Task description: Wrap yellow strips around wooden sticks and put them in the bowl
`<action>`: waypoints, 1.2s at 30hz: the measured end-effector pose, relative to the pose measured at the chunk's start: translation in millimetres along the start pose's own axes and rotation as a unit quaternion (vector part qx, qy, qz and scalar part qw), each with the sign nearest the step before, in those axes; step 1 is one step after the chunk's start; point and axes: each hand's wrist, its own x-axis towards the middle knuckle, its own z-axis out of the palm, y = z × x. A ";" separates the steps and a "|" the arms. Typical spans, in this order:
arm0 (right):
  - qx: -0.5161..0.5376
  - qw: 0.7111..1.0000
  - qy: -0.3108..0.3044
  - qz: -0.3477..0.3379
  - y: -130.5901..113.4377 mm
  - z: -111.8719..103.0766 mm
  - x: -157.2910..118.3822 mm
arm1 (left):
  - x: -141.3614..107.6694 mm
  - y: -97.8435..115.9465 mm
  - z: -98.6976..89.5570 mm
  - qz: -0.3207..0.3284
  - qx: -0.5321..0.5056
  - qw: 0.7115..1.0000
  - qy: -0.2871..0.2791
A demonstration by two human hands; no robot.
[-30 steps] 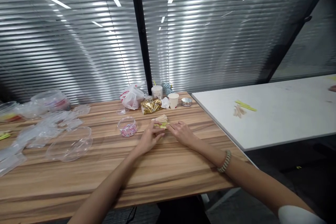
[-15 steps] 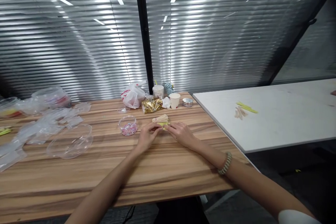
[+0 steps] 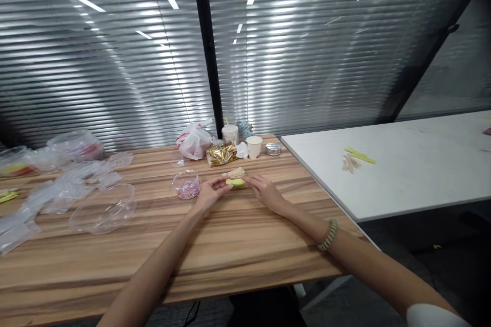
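Note:
A small bundle of bright yellow strips (image 3: 235,182) lies on the wood-grain table between my two hands. My left hand (image 3: 210,193) pinches its left end, thumb at the near side and fingers at the far side. From the other side, my right hand (image 3: 267,195) reaches over with fingers stretched out, their tips at the bundle's right end; its thumb is not clearly visible. Just behind the yellow bundle is a bundle of beige strips (image 3: 235,172). To the left of my left hand stands a clear round tub (image 3: 186,185) holding small pink and purple pieces.
Gold foil packaging (image 3: 221,155), a white paper cup (image 3: 254,147), a silver-lidded tin (image 3: 273,149) and a plastic bag (image 3: 194,143) stand at the back. Clear plastic containers (image 3: 103,209) cover the left. More yellow strips (image 3: 359,155) lie on the white table (image 3: 406,179).
My fingertips have moved apart, my left hand slightly leftward, so more of the yellow bundle shows. The beige bundle stays behind it.

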 end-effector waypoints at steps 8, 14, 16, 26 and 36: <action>0.083 0.993 0.029 0.078 -9.9 -3.7 7.7 | 2.2 -1.1 -0.6 0.029 -0.010 1.000 -0.001; 0.140 0.977 0.056 0.153 -11.5 -6.6 10.9 | 6.8 -3.3 -2.5 0.030 -0.013 0.998 0.044; 0.163 0.970 0.062 0.171 -10.8 -5.7 11.2 | 10.9 -5.3 -5.7 0.038 -0.031 0.995 0.084; 0.177 0.966 0.040 0.184 -9.4 -3.9 10.0 | 29.7 -11.2 -13.8 0.039 -0.121 0.982 0.137; 0.155 0.971 0.029 0.180 -6.1 -0.9 9.0 | 35.3 -19.9 -16.7 0.000 -0.155 0.986 0.061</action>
